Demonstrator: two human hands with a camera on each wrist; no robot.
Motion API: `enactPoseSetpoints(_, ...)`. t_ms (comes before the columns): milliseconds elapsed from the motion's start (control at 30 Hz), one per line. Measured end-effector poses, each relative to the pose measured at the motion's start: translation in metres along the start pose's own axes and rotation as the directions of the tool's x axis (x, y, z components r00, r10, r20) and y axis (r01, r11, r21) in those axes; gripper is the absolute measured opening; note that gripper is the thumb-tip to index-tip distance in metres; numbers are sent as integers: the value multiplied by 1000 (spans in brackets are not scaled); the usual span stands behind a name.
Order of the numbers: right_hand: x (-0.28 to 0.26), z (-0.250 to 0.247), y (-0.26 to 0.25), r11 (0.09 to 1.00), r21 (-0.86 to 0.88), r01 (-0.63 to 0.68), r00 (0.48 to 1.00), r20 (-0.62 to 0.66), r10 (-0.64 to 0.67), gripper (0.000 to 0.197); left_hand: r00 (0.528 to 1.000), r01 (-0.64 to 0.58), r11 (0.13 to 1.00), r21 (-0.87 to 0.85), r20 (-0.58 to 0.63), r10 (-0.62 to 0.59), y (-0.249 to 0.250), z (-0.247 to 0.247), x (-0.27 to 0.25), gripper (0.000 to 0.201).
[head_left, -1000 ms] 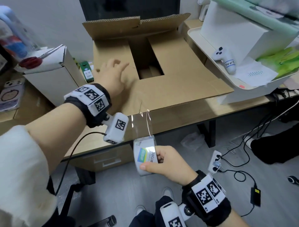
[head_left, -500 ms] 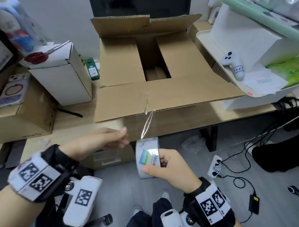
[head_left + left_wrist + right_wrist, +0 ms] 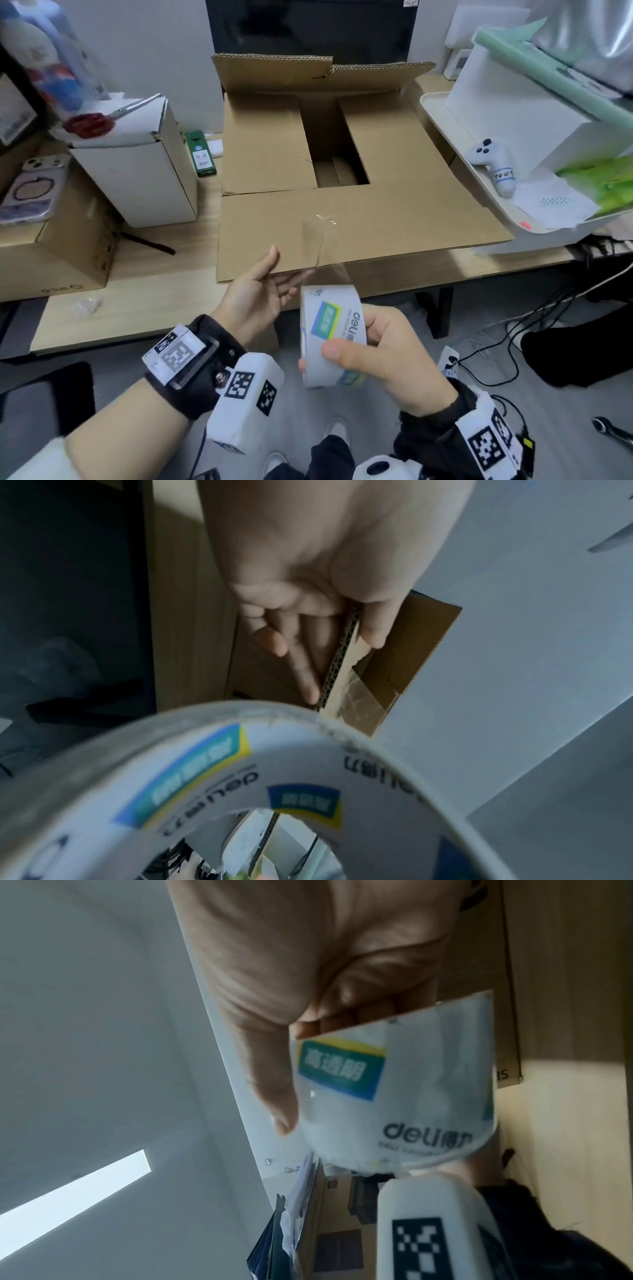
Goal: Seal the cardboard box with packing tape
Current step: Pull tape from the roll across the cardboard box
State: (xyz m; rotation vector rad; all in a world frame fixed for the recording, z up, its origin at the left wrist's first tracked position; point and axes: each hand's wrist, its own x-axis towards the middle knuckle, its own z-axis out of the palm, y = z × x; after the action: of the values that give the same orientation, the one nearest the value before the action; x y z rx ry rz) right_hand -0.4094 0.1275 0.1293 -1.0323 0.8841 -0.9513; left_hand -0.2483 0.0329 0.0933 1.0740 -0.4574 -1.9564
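The brown cardboard box (image 3: 359, 233) stands on the desk with its flaps apart and a dark gap in the middle. Its near flap juts over the desk edge toward me. My right hand (image 3: 349, 337) grips a white roll of clear packing tape (image 3: 330, 339) just below that flap; the roll (image 3: 394, 1096) fills the right wrist view. A clear tape strip (image 3: 323, 240) runs from the roll up onto the flap's top. My left hand (image 3: 284, 270) pinches the flap's front edge, thumb on top, fingers (image 3: 301, 674) underneath, beside the stuck tape (image 3: 359, 696).
To the left, a white box (image 3: 144, 178) carries red-handled scissors (image 3: 102, 118), and a brown carton (image 3: 58, 250) stands beyond it. A white tray (image 3: 442, 116) with a game controller (image 3: 493, 161) crowds the box's right side. Cables and a power strip (image 3: 448, 359) lie on the floor.
My left hand came off the box top, dropped to the near edge and took hold of the flap. The right hand kept the roll and has barely moved.
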Motion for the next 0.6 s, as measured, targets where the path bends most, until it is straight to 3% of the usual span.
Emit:
enactPoseSetpoints(100,1,5,5,1000,-1,-19,1000,6,19,23,999,-27,1000,-1,16,27,2,5,1,60)
enactPoseSetpoints(200,0,9,20,996,-25,-89,996,3,89,34,999,-46,999,-18,17,46,1,3,6,49)
enactPoseSetpoints(300,2,9,34,986,-50,-156,987,-40,154,15,997,-52,999,13,52,52,3,3,5,52)
enactPoseSetpoints(333,3,9,38,984,-57,-171,984,-53,168,7,997,-48,999,8,69,47,5,2,5,47)
enactPoseSetpoints(433,11,7,48,975,-126,-184,979,-109,171,15,984,-24,999,29,177,18,10,0,2,23)
enactPoseSetpoints(500,17,5,52,965,-186,-182,976,-155,154,12,967,-25,979,204,255,-28,9,-3,-1,39)
enactPoseSetpoints(600,23,2,57,955,-243,-171,971,-209,120,8,966,-52,901,430,250,-63,6,0,-2,63)
